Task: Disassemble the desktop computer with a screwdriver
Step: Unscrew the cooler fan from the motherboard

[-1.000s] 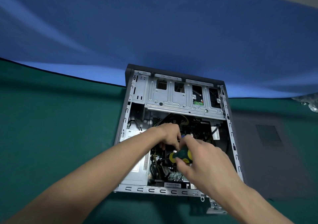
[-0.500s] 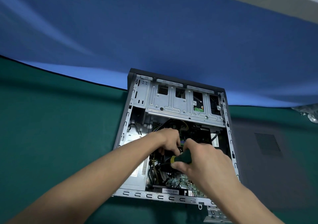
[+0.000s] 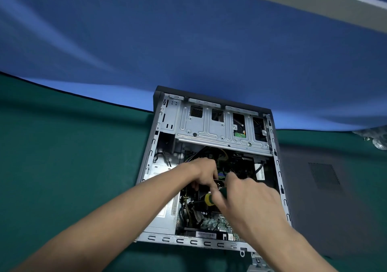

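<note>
The open desktop computer case [image 3: 278, 179] lies flat on the green table, its silver drive cage [image 3: 209, 129] at the far end and the green motherboard [image 3: 217, 222] at the near end. My right hand [image 3: 249, 200] grips a screwdriver [image 3: 211, 198] with a green and yellow handle; its dark shaft points left and down into the case middle. My left hand [image 3: 204, 173] reaches into the case just left of it, fingers curled down on a dark part that the hands mostly hide.
The removed dark grey side panel [image 3: 326, 198] lies flat on the green table [image 3: 62, 156] right of the case. A blue cloth backdrop [image 3: 188, 41] hangs behind. Crumpled clear plastic [image 3: 377, 140] sits at the far right edge. A silver power supply [image 3: 163, 215] fills the case's left side.
The camera tilted up slightly, so the case sits lower in view. My right hand turned the screwdriver handle and shifted a little; my left hand stayed in the case.
</note>
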`<control>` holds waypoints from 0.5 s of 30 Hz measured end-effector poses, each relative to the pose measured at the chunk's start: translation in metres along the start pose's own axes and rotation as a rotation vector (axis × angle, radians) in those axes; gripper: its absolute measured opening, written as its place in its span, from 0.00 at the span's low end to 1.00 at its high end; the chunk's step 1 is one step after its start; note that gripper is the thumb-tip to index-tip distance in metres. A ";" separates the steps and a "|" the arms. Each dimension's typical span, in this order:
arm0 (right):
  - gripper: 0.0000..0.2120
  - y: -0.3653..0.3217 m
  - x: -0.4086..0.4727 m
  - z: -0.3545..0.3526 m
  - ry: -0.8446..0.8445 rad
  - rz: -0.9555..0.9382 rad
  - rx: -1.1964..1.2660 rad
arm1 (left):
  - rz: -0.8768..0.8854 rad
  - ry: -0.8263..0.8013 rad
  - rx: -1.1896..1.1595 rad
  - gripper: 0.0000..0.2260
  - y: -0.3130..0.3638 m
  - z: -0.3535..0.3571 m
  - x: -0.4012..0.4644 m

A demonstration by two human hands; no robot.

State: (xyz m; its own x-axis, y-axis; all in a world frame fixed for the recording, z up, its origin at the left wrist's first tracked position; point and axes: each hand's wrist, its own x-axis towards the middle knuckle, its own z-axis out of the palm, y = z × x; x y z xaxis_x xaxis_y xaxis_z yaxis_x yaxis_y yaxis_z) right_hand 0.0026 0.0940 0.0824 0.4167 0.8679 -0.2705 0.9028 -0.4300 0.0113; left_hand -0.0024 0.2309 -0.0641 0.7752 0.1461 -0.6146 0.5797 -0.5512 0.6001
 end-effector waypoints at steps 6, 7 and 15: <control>0.16 -0.006 -0.001 -0.001 -0.068 -0.010 0.248 | 0.026 -0.004 0.043 0.11 0.002 -0.004 -0.006; 0.21 -0.006 0.000 -0.001 -0.048 0.037 0.196 | 0.021 0.017 0.053 0.10 0.003 -0.004 -0.007; 0.13 -0.005 -0.002 -0.002 -0.170 -0.019 0.264 | 0.022 -0.036 0.023 0.12 0.001 -0.004 -0.006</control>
State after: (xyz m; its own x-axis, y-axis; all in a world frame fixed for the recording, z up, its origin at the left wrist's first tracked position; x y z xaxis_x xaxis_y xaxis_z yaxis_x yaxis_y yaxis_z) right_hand -0.0026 0.0953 0.0852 0.3563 0.8316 -0.4259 0.8421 -0.4834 -0.2393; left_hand -0.0054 0.2331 -0.0580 0.7779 0.1044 -0.6196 0.5565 -0.5724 0.6022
